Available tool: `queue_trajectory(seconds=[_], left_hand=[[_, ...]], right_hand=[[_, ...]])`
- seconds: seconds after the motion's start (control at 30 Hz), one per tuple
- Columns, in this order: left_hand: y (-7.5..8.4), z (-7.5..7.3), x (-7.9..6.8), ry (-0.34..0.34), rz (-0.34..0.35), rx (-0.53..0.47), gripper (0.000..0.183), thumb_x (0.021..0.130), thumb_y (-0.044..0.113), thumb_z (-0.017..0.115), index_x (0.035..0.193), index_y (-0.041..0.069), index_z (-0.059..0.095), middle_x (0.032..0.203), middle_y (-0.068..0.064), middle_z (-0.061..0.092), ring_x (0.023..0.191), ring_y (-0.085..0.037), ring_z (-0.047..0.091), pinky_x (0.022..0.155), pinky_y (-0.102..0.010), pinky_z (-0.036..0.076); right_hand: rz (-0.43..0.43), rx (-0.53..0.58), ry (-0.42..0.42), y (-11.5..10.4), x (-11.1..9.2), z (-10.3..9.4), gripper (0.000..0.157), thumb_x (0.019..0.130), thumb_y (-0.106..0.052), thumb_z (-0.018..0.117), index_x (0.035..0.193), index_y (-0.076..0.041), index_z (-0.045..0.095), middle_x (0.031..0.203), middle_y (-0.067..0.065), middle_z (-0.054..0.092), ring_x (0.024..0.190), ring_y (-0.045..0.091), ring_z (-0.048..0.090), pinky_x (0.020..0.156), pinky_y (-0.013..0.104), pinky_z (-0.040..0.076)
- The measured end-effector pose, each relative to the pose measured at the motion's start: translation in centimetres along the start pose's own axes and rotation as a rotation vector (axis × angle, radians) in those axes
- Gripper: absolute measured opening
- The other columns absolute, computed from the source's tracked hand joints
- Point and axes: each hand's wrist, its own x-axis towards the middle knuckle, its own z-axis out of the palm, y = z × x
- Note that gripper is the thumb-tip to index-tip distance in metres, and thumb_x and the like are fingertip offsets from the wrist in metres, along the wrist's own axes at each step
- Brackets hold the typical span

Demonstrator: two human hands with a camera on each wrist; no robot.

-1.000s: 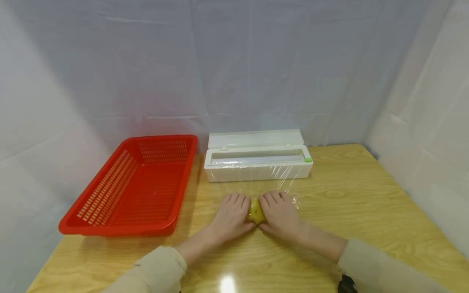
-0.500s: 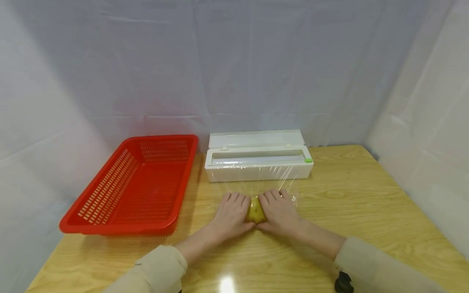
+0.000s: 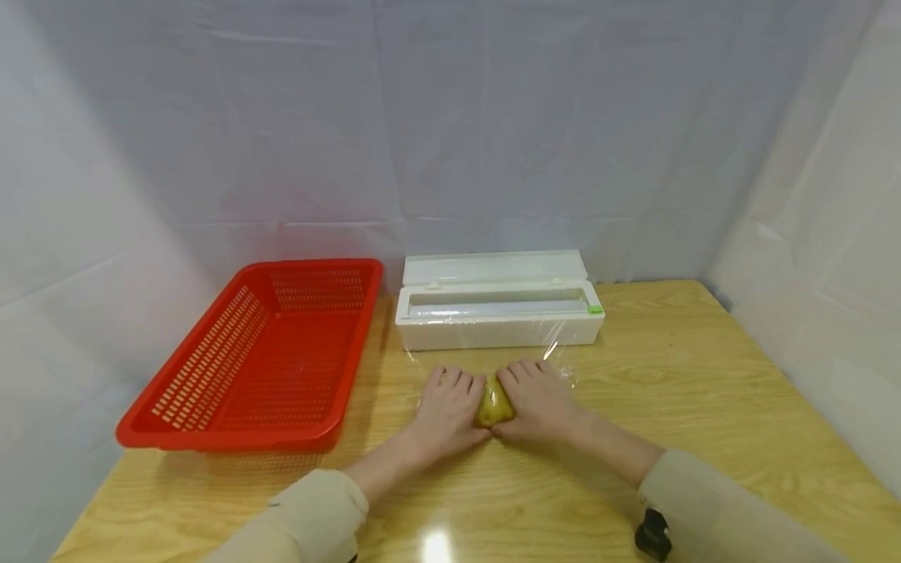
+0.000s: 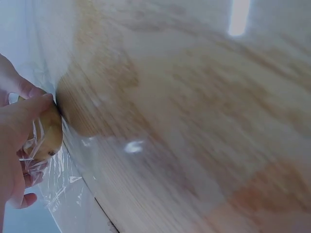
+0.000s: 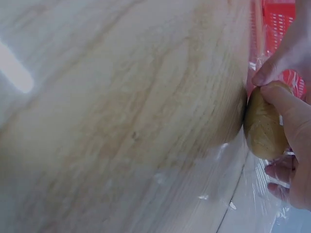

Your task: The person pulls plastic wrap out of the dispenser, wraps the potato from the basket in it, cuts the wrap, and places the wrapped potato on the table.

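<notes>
Cling film (image 3: 486, 336) runs from the white box to both hands and lies over a yellow-brown potato (image 3: 496, 405) low at the table in the head view. My left hand (image 3: 450, 407) grips the potato's left side through the film, and my right hand (image 3: 538, 403) holds its right side. Both thumbs meet at the near end of the potato. In the left wrist view, creased film shows between the fingers and the potato (image 4: 46, 133). Fingers of my right hand curl past the potato (image 5: 265, 124) in the right wrist view; its far side is partly hidden.
A white cling film box (image 3: 500, 332) with its lid raised and a green tab (image 3: 595, 310) stands just beyond the hands. To the left is a red perforated basket (image 3: 232, 446). White sheeting (image 3: 450, 141) encloses the wooden table (image 3: 690, 391) behind and at both sides.
The potato has turned slightly between my hands, its narrower end now pointing away. Both hands have shifted only a little and keep hold of it; fewer film creases show at the right.
</notes>
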Motion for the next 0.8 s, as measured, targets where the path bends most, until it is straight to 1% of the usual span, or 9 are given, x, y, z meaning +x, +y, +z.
queue_trajectory(seconds=[0.1,0.2,0.27,0.37,0.57,0.67,0.8], left_hand=[[0.00,0.12,0.22,0.003,-0.024,-0.032,0.068,0.066,0.061,0.070,0.108,0.009,0.056,0.093,-0.005,0.062,0.090,-0.022,0.054,0.085,-0.038,0.039],[-0.04,0.23,0.41,0.003,-0.042,-0.066,0.066,0.065,0.058,0.072,0.105,0.009,0.056,0.091,-0.005,0.061,0.089,-0.022,0.054,0.082,-0.037,0.039],[-0.06,0.29,0.47,0.000,-0.044,-0.075,0.066,0.064,0.057,0.073,0.106,0.009,0.056,0.091,-0.005,0.060,0.089,-0.022,0.054,0.081,-0.037,0.039],[-0.11,0.38,0.55,-0.028,-0.053,-0.085,0.066,0.065,0.057,0.072,0.107,0.009,0.056,0.093,-0.005,0.061,0.090,-0.023,0.053,0.080,-0.037,0.038],[-0.23,0.43,0.69,-0.081,-0.079,-0.106,0.069,0.065,0.060,0.070,0.109,0.009,0.056,0.096,-0.007,0.061,0.091,-0.023,0.052,0.081,-0.037,0.036],[-0.33,0.43,0.83,-0.100,-0.084,-0.115,0.069,0.066,0.061,0.070,0.110,0.009,0.056,0.097,-0.007,0.061,0.092,-0.023,0.052,0.082,-0.038,0.035],[-0.47,0.48,1.08,-0.145,-0.094,-0.130,0.067,0.068,0.060,0.069,0.111,0.010,0.056,0.098,-0.006,0.061,0.093,-0.023,0.051,0.084,-0.038,0.034]], right_hand=[[-0.009,0.061,-0.010,0.36,0.14,0.22,0.077,0.071,-0.058,0.068,0.119,-0.001,0.051,0.109,0.011,0.055,0.103,0.028,0.051,0.086,0.044,0.041],[-0.007,0.083,-0.013,0.54,0.20,0.29,0.078,0.071,-0.059,0.068,0.120,-0.001,0.050,0.109,0.011,0.055,0.104,0.028,0.051,0.085,0.043,0.041],[-0.003,0.060,-0.009,0.55,0.19,0.26,0.080,0.070,-0.061,0.068,0.120,-0.001,0.050,0.110,0.011,0.054,0.104,0.028,0.051,0.085,0.042,0.040],[-0.003,0.012,0.016,0.40,0.15,0.06,0.082,0.068,-0.064,0.068,0.120,-0.002,0.050,0.111,0.011,0.054,0.104,0.027,0.050,0.085,0.043,0.039],[-0.034,-0.075,0.065,-0.13,0.11,-0.09,0.084,0.066,-0.067,0.067,0.117,-0.002,0.052,0.108,0.011,0.054,0.102,0.028,0.049,0.086,0.046,0.039],[-0.045,-0.111,0.089,-0.17,0.17,0.16,0.081,0.065,-0.065,0.069,0.115,-0.002,0.052,0.105,0.010,0.054,0.100,0.028,0.049,0.085,0.045,0.038],[-0.055,-0.132,0.137,0.01,0.34,0.53,0.077,0.063,-0.061,0.073,0.110,-0.003,0.053,0.101,0.009,0.055,0.095,0.027,0.050,0.083,0.044,0.038]])
